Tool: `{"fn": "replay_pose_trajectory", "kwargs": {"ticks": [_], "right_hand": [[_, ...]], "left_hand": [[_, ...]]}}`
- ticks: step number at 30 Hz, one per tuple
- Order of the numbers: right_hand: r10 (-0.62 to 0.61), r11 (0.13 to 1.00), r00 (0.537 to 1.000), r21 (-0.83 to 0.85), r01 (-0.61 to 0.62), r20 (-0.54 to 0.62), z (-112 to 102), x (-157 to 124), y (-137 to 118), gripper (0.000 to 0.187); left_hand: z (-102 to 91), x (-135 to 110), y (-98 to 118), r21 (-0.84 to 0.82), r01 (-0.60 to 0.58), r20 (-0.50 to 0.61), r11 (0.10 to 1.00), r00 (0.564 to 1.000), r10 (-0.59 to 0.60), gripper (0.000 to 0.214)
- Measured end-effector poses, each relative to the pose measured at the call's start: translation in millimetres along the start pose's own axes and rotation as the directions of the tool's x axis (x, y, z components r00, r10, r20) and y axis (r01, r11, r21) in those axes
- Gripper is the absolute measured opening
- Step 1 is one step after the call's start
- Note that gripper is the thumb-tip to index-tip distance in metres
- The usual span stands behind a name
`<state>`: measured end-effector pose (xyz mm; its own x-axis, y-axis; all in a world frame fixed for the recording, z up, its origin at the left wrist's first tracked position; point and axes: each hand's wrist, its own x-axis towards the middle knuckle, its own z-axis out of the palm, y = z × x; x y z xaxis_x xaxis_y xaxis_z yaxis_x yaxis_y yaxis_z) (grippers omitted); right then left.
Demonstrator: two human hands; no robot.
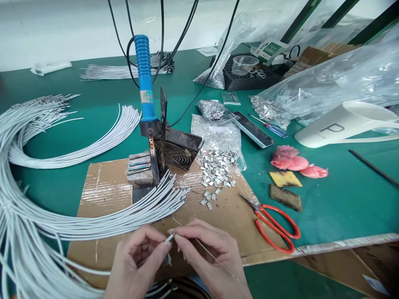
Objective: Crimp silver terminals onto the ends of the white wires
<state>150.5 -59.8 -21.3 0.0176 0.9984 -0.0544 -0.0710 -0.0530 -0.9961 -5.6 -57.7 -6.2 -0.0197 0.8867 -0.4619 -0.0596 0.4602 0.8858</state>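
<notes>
My left hand (pixel 140 257) pinches a white cable (pixel 170 237) close to its end between thumb and index finger. The fingertips of my right hand (pixel 210 249) are closed at that same end; whatever tiny part lies between them is hidden. A thin solder wire (pixel 215 258) runs through my right hand and sticks out past both sides of it. Just beyond my hands, a thick bundle of white cables (pixel 124 222) lies across a cardboard sheet (pixel 227 224). Small metal pieces (pixel 216 168) are scattered on the cardboard, ahead of my right hand.
A blue-handled soldering iron (pixel 145 79) stands upright beside a small black fan (pixel 177 149). Red-handled scissors (pixel 277 226) lie to the right, near sponge pads (pixel 285 197) and a phone (pixel 254 129). A white cup (pixel 336 124) and plastic bags (pixel 311 91) are farther right.
</notes>
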Motion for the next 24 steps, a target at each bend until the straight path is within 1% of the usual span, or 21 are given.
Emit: {"fn": "replay_pose_trajectory", "kwargs": {"ticks": [4, 7, 9, 12, 13, 15, 17, 18, 20, 22, 24], "right_hand": [[0.022, 0.999, 0.999, 0.048, -0.021, -0.023, 2, -2, 0, 0.017], [0.102, 0.985, 0.994, 0.145, -0.095, -0.041, 5, -2, 1, 0.012], [0.165, 0.965, 0.986, 0.208, -0.160, -0.006, 3, -2, 5, 0.009], [0.237, 0.934, 0.966, 0.250, -0.256, 0.104, -7, -2, 15, 0.012], [0.251, 0.928, 0.958, 0.247, -0.279, 0.139, -11, -1, 18, 0.013], [0.264, 0.933, 0.946, 0.198, -0.299, 0.185, -18, -1, 20, 0.010], [0.266, 0.952, 0.939, 0.095, -0.292, 0.219, -21, 0, 16, 0.006], [0.266, 0.959, 0.936, 0.036, -0.282, 0.230, -20, 1, 12, 0.004], [0.256, 0.966, 0.941, -0.036, -0.255, 0.220, -16, 4, 3, 0.009], [0.240, 0.971, 0.957, -0.035, -0.238, 0.163, -9, 7, -4, 0.016], [0.206, 0.979, 0.974, -0.017, -0.205, 0.100, -4, 8, -6, 0.019]], "left_hand": [[1.7, -2, -2, 0.006, 0.032, -0.003, 0.999, 0.999, -0.032, 0.042], [2.0, -2, -2, 0.042, 0.014, -0.011, 0.999, 1.000, -0.014, 0.033], [0.7, -2, -4, 0.066, -0.043, -0.019, 0.997, 0.999, 0.044, 0.026], [-4.3, -3, -7, 0.167, -0.146, 0.014, 0.975, 0.989, 0.146, 0.020], [-6.4, -3, -8, 0.207, -0.167, 0.044, 0.964, 0.986, 0.161, 0.022], [-9.9, -4, -7, 0.253, -0.157, 0.113, 0.955, 0.985, 0.132, 0.030], [-10.9, -5, -3, 0.246, -0.087, 0.160, 0.965, 0.986, 0.048, 0.036], [-10.2, -5, -1, 0.232, -0.047, 0.167, 0.972, 0.986, 0.008, 0.037], [-6.9, -3, 4, 0.208, -0.002, 0.144, 0.978, 0.989, -0.028, 0.035], [-2.7, -2, 8, 0.190, 0.003, 0.089, 0.982, 0.996, -0.020, 0.032], [0.8, 0, 10, 0.174, 0.003, 0.047, 0.985, 0.999, -0.011, 0.030]]}}
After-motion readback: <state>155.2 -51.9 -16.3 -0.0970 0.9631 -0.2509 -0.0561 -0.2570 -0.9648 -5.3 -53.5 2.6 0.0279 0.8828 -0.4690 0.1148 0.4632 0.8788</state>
